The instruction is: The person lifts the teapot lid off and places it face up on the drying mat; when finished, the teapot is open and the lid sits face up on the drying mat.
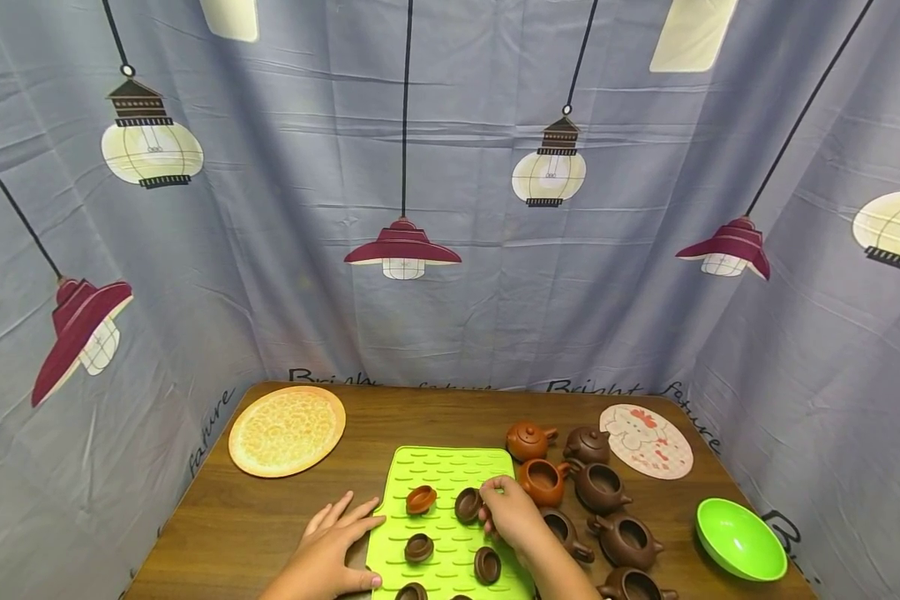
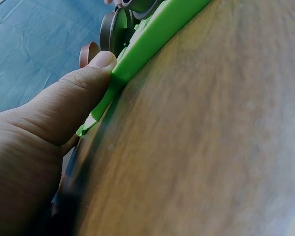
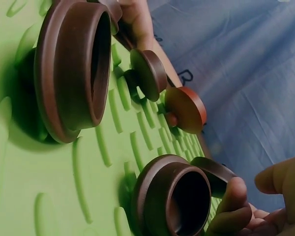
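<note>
My left hand [image 1: 328, 552] lies with spread fingers at the left edge of a ridged lime-green mat [image 1: 450, 468]. In the left wrist view its thumb [image 2: 86, 81] rests on the raised rim. Over the mat's right side is my right hand [image 1: 512, 515], fingertips right at the edge of a brown teapot lid [image 1: 466, 506]. In the right wrist view the thumb and finger stand apart, beside that lid [image 3: 212, 172]. Around it several more lids sit upturned: an orange one [image 1: 421, 499], a brown one [image 1: 418, 547] and another brown one [image 1: 487, 565].
Right of the mat stand several small teapots, including a lidded orange one [image 1: 527, 442], a lidded brown one [image 1: 587, 445] and an open brown one [image 1: 628, 542]. A green bowl [image 1: 740, 540] sits at the far right. Round mats, one yellow [image 1: 287, 431] and one pink [image 1: 647, 442], lie toward the back.
</note>
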`<state>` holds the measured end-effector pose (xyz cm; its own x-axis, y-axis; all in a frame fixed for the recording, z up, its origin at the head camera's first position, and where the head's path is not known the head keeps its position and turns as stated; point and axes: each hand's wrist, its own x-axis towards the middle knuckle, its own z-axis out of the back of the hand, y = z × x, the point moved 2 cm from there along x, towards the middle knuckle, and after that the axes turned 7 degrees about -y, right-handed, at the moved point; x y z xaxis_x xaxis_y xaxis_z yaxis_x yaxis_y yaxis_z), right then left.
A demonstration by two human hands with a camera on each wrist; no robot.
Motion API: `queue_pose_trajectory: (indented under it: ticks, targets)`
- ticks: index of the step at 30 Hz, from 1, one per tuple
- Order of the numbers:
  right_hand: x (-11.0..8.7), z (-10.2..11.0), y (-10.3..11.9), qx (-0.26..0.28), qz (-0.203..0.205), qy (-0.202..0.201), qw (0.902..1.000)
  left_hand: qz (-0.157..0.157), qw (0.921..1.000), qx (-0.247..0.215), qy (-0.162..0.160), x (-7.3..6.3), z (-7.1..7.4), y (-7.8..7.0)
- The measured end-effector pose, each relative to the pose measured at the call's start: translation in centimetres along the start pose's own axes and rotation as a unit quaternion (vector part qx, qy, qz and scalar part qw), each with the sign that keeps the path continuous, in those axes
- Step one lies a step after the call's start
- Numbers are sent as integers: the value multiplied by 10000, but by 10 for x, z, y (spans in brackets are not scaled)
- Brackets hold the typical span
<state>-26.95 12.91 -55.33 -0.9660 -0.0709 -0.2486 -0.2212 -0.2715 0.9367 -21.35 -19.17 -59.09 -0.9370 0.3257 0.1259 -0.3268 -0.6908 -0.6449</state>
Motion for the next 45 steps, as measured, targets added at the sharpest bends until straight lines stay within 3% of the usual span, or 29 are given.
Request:
queue_pose_trajectory:
  ticks: [7,14,27,32,45]
  targets:
    - [2,-2,4,109,149,-271,9995,-32,10000,26,-87,0,-2,4]
    - [1,2,7,398,200,-195,9988,-7,10000,-15,-32,0,-1,4]
    - [-1,24,40,582,646,-703,9937,98,9999,125,-5,3,-1,4]
    - [9,40,46,365,672,-893,9931,84,9999,102,87,1,0,3]
    - [47,75,55,-873,805,-1398,9830,47,9999,130,20,0,-1,2]
